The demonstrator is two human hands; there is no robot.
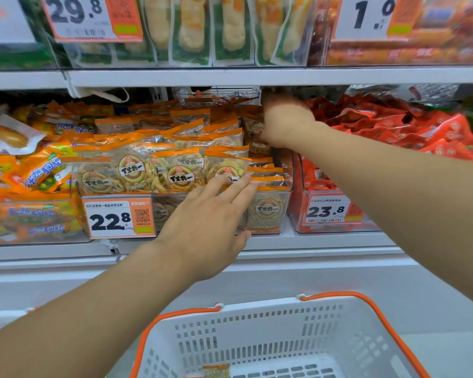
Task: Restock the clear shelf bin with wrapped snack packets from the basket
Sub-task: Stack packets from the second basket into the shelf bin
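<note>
White shop shelving faced us. Our right hand [283, 124] gripped orange-topped clear snack packets [254, 132] at the clear plastic shelf bin's [284, 211] back right corner; our left hand [210, 219], fingers [238, 186] straight, pressed the front row. One packet remained in the white orange-rimmed basket [271, 336]; we judged fetching it came next.

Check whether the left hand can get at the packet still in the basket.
Probably yes: the left hand is open and holds nothing, and the basket is open-topped below it, with nothing over the packet.
</note>
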